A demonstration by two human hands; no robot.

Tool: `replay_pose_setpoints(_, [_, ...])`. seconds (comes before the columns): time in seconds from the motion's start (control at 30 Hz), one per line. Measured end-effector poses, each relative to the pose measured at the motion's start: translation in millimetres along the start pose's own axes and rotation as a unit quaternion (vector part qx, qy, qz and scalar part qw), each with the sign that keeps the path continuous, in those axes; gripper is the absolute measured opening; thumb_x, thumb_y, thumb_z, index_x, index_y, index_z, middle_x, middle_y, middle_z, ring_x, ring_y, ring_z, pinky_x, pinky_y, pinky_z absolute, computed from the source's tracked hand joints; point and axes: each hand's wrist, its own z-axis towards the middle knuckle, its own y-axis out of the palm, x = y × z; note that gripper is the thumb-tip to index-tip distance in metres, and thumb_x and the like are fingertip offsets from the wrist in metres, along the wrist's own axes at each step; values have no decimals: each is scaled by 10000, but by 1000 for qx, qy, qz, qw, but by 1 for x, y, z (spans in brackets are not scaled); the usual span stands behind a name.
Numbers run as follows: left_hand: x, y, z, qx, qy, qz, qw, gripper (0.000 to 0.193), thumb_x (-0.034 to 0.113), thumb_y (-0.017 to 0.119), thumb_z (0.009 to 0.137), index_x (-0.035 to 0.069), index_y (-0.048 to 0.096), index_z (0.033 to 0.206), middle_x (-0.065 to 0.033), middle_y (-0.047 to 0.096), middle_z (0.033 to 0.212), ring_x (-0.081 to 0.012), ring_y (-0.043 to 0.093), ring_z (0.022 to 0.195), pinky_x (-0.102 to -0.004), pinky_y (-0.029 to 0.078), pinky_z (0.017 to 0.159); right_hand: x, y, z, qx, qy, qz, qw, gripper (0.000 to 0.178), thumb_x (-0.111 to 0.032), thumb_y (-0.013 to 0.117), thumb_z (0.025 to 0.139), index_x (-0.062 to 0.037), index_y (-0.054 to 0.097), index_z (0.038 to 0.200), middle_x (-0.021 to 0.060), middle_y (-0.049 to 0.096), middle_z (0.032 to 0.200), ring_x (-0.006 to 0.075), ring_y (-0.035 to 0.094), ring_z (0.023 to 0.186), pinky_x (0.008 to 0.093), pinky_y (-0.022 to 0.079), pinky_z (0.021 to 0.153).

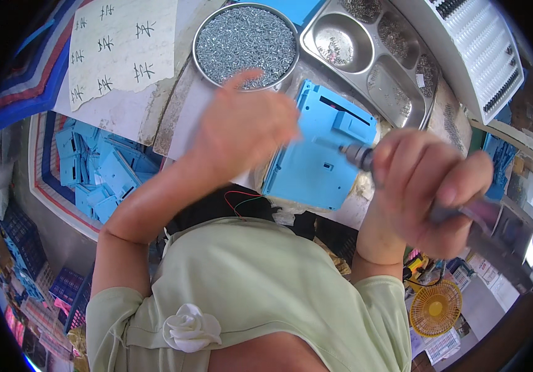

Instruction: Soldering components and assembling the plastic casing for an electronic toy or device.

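My right hand point(431, 180) is wrapped round a dark powered screwdriver point(518, 245). Its bit points left, over the right part of a light blue plastic housing point(313, 177). The housing lies flat on the bench, with a slot and small holes in it. I cannot tell whether the tip touches it. Motion smears my left hand point(248, 127), which is near the housing's left edge and the near rim of a round metal bowl point(298, 44). Small silver screws point(241, 37) fill the bowl. Whether the left fingers hold anything is not visible.
Right of the bowl sits a divided metal tray point(350, 79) with small parts. A white ribbed rack point(474, 53) holds dark pieces beyond it. Handwritten paper point(120, 53) covers the bench's left. Blue plastic parts point(108, 167) fill a bin below. A yellow fan point(435, 308) stands lower right.
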Motion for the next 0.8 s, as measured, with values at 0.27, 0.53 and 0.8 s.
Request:
replay_pose_setpoints(0.27, [14, 2, -7, -67, -39, -48, 996, 232, 174, 803, 808, 111, 579, 809, -35, 689, 983, -200, 694, 987, -462, 400, 1035, 64, -16, 39, 27, -79, 31, 996, 151, -174, 564, 1013, -32, 526, 1045, 40, 488, 634, 141, 462, 563, 338, 431, 582])
replay_pose_setpoints(0.53, [30, 23, -24, -55, -35, 9, 998, 259, 153, 819, 777, 144, 564, 821, 27, 711, 1126, -137, 689, 1125, -485, 366, 1036, 74, -15, 40, 6, -6, -54, 998, 131, -126, 493, 1028, -51, 497, 921, 31, 457, 606, 150, 429, 538, 366, 436, 612])
replay_pose_setpoints(0.8, [30, 26, -26, -41, -32, 25, 998, 256, 154, 819, 775, 154, 581, 869, 27, 715, 1118, -128, 692, 1115, -450, 356, 998, 47, -3, 37, 10, 17, -13, 1000, 188, -148, 578, 1008, -67, 472, 875, 26, 464, 588, 133, 421, 517, 325, 382, 543])
